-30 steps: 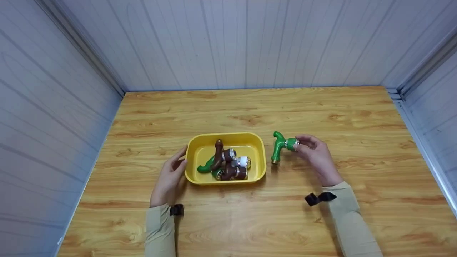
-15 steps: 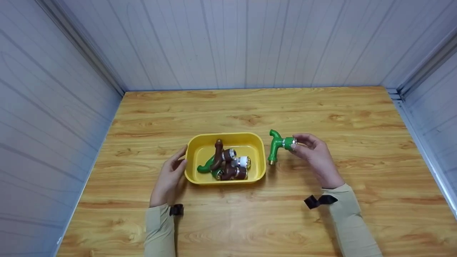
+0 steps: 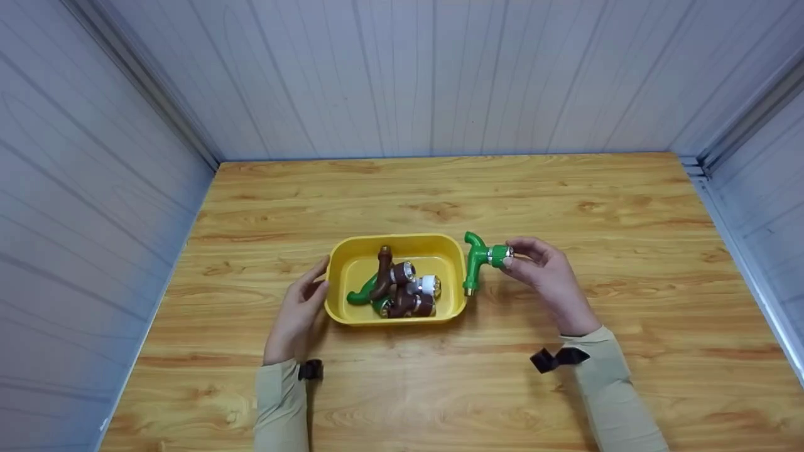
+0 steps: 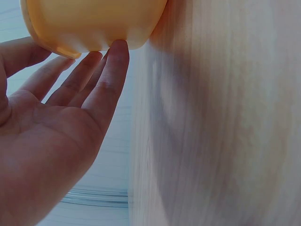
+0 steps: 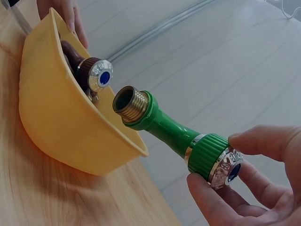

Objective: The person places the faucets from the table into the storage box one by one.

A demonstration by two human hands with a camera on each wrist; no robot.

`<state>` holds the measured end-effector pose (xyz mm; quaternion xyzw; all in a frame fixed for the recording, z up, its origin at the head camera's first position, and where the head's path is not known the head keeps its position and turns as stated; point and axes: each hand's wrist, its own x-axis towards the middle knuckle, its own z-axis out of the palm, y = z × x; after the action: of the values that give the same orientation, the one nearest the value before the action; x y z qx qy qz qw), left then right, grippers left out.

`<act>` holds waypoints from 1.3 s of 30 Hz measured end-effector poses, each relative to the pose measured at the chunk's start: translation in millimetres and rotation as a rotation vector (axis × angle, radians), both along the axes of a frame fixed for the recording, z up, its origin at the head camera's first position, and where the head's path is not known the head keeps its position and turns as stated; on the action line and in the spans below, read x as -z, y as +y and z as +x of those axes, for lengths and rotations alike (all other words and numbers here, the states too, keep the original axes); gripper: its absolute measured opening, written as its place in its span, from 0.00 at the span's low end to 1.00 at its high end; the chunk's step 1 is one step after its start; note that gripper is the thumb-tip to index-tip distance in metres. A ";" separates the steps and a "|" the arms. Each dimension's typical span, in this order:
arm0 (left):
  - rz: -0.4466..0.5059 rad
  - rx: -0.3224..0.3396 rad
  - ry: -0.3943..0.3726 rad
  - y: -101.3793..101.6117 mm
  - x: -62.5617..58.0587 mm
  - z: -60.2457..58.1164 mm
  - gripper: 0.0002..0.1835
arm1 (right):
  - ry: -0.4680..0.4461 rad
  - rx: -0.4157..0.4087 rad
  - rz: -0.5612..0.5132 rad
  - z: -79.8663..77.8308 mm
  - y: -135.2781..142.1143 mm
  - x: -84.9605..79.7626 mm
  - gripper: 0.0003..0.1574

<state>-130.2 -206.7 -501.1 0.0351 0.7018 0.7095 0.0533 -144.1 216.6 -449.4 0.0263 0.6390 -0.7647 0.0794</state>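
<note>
My right hand (image 3: 545,276) pinches a green tap (image 3: 476,263) by its ribbed knob, thumb and fingers around the knob's silver end. The tap's brass threaded inlet (image 5: 129,104) shows in the right wrist view, and the tap is just off the right rim of a yellow plastic basin (image 3: 397,320). Fingertips of my left hand (image 3: 299,312) touch the basin's left side; in the left wrist view its fingers (image 4: 106,89) reach out fairly straight to the outer wall. Inside the basin lie two brown taps (image 3: 382,279), a green tap (image 3: 361,295) partly hidden under them, and a white-collared tap (image 3: 430,285).
The basin stands on a wood-grain table (image 3: 433,389). Pale panel walls (image 3: 402,75) rise at the back and both sides. A black strap (image 3: 559,359) sits at the right wrist and another strap (image 3: 311,369) at the left.
My right hand has moved left with the green tap, from well beside the basin to its right rim. The left hand, the basin and the taps in it have stayed put.
</note>
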 end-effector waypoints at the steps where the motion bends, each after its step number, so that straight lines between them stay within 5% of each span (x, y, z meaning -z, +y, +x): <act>1: 0.001 -0.001 -0.001 0.0 0.0 0.0 0.25 | 0.001 -0.002 0.000 0.3 -0.8 -0.1 0.30; 39: -0.041 -0.024 -0.015 1.3 -0.9 1.8 0.25 | -0.049 -0.068 -0.013 2.7 -47.6 10.6 0.29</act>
<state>-128.4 -205.4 -500.2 0.0202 0.7161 0.6958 0.0510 -141.4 169.0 -460.0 0.0225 0.6325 -0.7647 0.1211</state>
